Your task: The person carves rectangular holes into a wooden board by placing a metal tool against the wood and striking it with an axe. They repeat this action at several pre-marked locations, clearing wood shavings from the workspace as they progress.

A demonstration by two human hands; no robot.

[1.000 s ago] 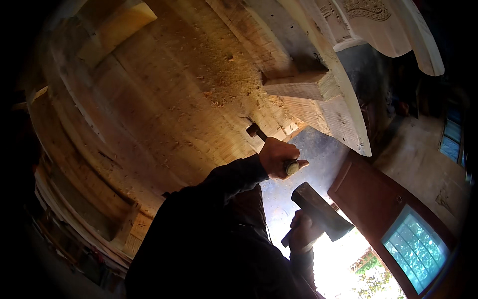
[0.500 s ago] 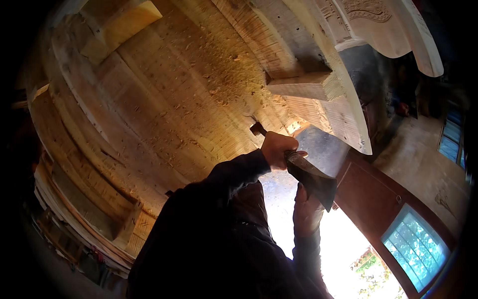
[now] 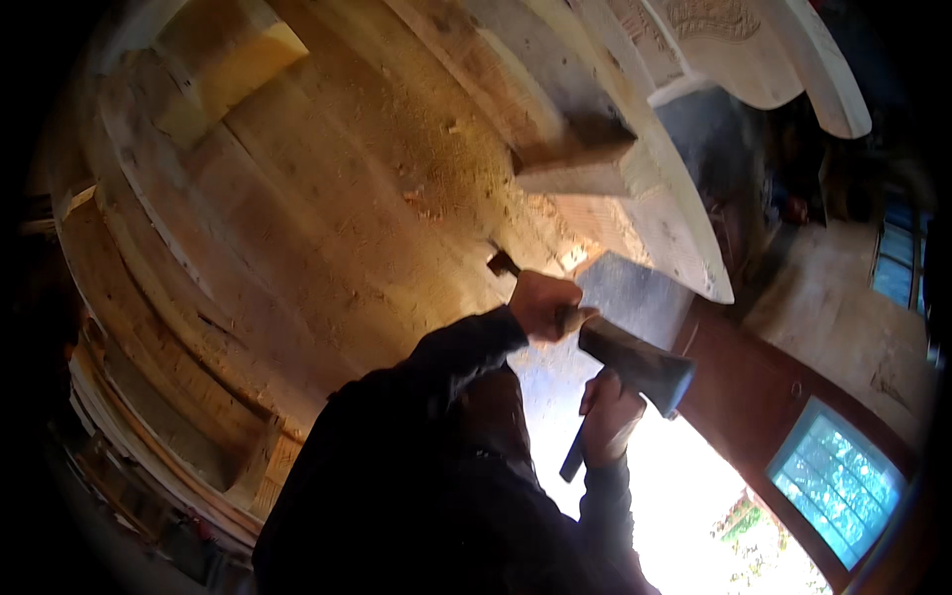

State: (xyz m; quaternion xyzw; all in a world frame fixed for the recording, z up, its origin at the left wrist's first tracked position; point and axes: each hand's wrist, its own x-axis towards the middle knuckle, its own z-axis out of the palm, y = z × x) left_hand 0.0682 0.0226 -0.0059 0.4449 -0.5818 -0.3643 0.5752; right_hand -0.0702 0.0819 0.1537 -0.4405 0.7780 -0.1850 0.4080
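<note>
Left hand (image 3: 545, 305), grip closed around a chisel (image 3: 504, 265), right hand (image 3: 610, 415), grip wrapped around an axe (image 3: 637, 359), axe head just beside the chisel's handle, chisel tip near the lower-right edge of a wooden panel (image 3: 297, 233), chips (image 3: 421, 203) scattered.

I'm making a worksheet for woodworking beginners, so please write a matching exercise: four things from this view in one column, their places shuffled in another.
1. Dark, slim metal chisel-like tool
2. Dark, axe-like metal tool
3. Pale, carved wooden panel
4. Reddish-brown door

A. Upper right of the view
B. Gripped by the right hand
C. Lower right, beside the bright opening
D. Gripped by the left hand

Pairs: 1-D, 2-B, 3-A, 4-C
</note>
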